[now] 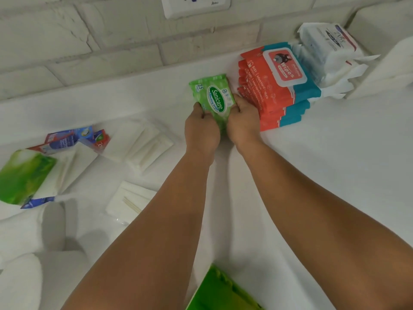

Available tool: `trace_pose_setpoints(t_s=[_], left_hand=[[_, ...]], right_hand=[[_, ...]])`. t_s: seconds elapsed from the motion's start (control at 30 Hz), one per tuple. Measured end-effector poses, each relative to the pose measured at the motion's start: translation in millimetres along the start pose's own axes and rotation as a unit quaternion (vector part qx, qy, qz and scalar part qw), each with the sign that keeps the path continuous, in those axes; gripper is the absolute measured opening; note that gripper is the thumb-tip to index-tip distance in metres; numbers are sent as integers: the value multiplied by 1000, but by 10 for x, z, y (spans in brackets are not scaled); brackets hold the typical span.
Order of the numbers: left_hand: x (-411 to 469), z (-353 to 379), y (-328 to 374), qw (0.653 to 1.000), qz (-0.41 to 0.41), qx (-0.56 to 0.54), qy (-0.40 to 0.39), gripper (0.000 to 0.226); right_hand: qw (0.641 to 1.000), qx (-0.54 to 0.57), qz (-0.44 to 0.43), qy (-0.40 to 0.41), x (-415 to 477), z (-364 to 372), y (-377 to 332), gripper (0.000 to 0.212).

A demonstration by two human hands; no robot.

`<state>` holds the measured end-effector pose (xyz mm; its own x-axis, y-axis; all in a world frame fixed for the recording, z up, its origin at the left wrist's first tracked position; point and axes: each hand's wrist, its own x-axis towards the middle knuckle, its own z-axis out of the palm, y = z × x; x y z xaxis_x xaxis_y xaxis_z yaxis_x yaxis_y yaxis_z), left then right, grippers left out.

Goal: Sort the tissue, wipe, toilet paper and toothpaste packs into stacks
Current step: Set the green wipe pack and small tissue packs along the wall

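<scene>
two hands grip one green wipes pack in the head view: the left hand pinches its near-left edge, the right hand its near-right edge. the pack lies flat on the white counter, just left of the red wipes stack. it looks light, soft and slick, so gripping the side edges seems best.
</scene>
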<state>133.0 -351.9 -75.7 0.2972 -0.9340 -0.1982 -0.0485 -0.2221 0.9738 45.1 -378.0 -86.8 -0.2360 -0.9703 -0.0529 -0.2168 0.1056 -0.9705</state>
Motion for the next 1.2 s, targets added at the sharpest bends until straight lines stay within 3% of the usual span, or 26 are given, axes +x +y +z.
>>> trace_pose_setpoints(t_s=[0.2,0.33,0.43,0.47,0.57,0.67,0.7,0.77,0.83,0.93,1.0,1.1,1.2], left_hand=[[-43,-40,65,1000,1,22,-16,30],[-62,-132,170,998,-9,52,-22,15],[-66,-254,322,992,19,125,-20,20],[-43,-324,370,984,38,173,-24,20],[140,-601,491,948,91,303,-1,50],[282,-997,499,884,128,449,-25,43],[332,-1104,471,854,112,505,-45,43],[185,-1815,370,794,31,602,-74,51],[174,-1968,205,762,-5,635,-124,63],[200,-1909,107,754,26,640,-148,69],[200,-1860,106,741,34,650,-162,72],[63,-1903,40,730,35,661,-168,71],[-195,-1947,-46,755,33,637,-156,68]], right_hand=[[999,-39,-16,-9,2,-13,-14,45],[987,-126,-100,-5,-78,2,-65,54],[974,-168,-149,1,-98,-7,-103,50],[968,-185,-167,3,-115,-4,-143,48],[945,-217,-242,23,-195,29,-267,44],[933,-208,-295,4,-342,208,-289,40],[933,-209,-293,-23,-362,273,-288,39],[927,-197,-281,-152,-761,731,-433,38],[916,-239,-228,-229,-836,881,-388,43],[887,-317,-188,-278,-772,949,-195,50],[858,-369,-205,-293,-789,978,-128,50],[865,-339,-219,-298,-987,965,-102,45],[874,-308,-229,-299,-1226,826,-42,45]])
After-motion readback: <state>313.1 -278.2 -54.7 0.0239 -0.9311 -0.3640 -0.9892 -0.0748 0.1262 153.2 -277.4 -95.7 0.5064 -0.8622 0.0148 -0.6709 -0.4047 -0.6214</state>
